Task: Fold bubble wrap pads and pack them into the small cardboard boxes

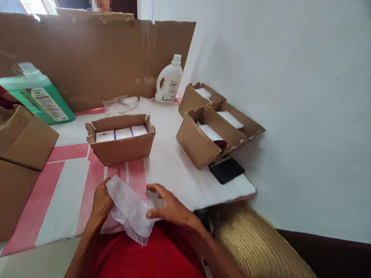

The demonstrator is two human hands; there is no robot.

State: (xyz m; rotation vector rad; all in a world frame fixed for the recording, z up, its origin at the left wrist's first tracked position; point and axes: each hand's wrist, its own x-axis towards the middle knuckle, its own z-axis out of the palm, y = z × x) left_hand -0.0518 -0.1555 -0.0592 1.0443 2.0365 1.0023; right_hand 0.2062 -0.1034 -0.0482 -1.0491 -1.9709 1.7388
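Observation:
Both hands hold a crumpled sheet of clear bubble wrap [131, 210] at the near edge of the table, over my red-clothed lap. My left hand [101, 202] grips its left side. My right hand [169, 208] pinches its right side, fingers spread over the wrap. Just beyond, an open cardboard box [123, 150] holds three white packets with purple edges, side by side.
Open cardboard boxes [197, 144] with white packets sit at the right by the white wall, a black flat object [226, 170] beside them. A white bottle [169, 80] and a green jug [37, 96] stand at the back against a cardboard sheet. More cardboard [20, 154] lies left.

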